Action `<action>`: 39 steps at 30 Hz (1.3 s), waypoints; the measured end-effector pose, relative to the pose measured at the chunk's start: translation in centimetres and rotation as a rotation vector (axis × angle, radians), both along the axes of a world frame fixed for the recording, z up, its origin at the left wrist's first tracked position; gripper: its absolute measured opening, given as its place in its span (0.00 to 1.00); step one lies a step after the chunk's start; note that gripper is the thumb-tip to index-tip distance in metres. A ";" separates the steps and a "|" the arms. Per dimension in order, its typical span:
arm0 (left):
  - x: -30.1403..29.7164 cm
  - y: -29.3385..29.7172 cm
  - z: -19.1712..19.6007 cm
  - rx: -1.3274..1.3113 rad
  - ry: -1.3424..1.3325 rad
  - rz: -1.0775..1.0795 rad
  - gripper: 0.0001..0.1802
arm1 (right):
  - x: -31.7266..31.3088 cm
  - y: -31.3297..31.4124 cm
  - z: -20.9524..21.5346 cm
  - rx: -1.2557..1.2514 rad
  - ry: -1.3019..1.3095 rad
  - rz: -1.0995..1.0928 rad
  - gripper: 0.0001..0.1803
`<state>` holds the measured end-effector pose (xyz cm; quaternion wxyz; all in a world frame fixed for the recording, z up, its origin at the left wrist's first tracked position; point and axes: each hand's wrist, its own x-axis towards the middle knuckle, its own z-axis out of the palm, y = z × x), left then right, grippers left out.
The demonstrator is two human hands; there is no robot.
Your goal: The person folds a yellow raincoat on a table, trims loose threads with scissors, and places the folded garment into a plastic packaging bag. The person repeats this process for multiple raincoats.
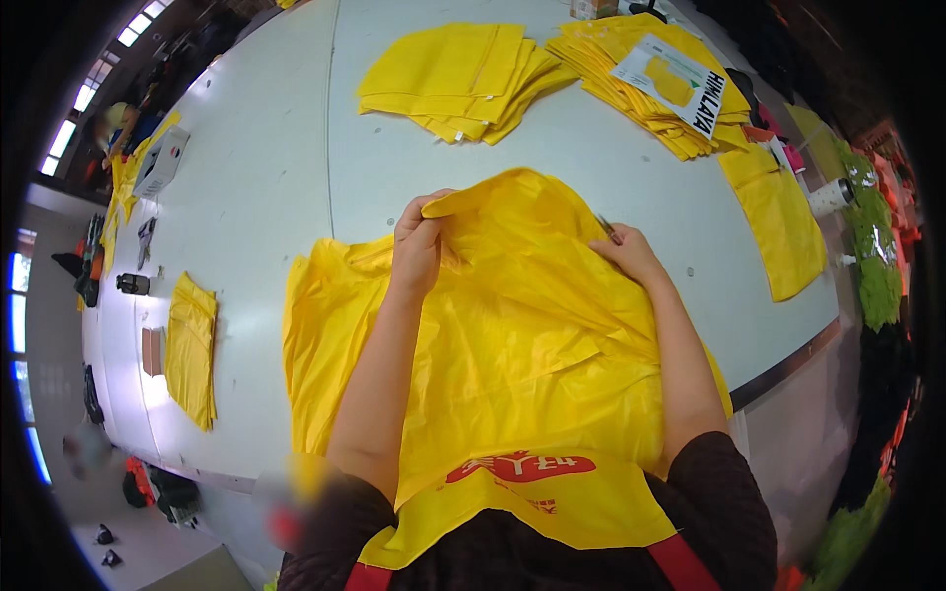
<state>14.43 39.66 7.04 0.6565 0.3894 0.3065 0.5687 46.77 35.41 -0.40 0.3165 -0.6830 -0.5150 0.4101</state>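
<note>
A large yellow garment (pixel 532 315) of smooth, thin fabric lies bunched on the table in front of me. Its far edge is raised in a curve. My left hand (pixel 418 244) pinches that edge at its left end, fingers closed. On the garment's right side, my right hand (pixel 633 254) is closed around a small dark metal tool, seemingly thread snips (pixel 609 229), whose tip points away from me. The fingers of this hand also rest against the yellow fabric. More of the garment spreads left under my left forearm.
The pale table (pixel 266 177) carries a fanned yellow stack (pixel 443 74) and another stack (pixel 591 54) topped by a printed card (pixel 670 84). Folded yellow pieces lie left (pixel 192 350) and right (pixel 778 222). A black cylinder (pixel 133 284) and scissors (pixel 146 241) lie far left.
</note>
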 end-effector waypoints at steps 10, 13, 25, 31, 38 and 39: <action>-2.3 -3.0 0.7 -0.078 0.210 0.181 0.17 | 2.6 -1.5 2.3 0.254 -0.063 -0.215 0.16; -6.3 -5.1 -0.4 0.143 0.668 0.261 0.21 | 9.2 -4.0 0.8 0.244 -0.244 -0.289 0.19; -29.3 -29.7 -8.2 -0.269 1.372 0.290 0.45 | 1.2 -19.0 4.9 -0.049 -0.439 0.047 0.33; -17.7 -34.7 -1.4 -0.339 1.103 0.429 0.30 | 0.0 -22.6 5.2 -0.103 -0.114 0.015 0.33; -18.9 -43.4 10.1 -0.312 0.450 0.627 0.31 | 4.7 -29.7 20.9 0.081 0.497 -0.050 0.32; -20.3 -44.8 10.5 -0.221 0.316 0.687 0.31 | 5.0 -30.6 22.9 0.194 0.555 -0.104 0.32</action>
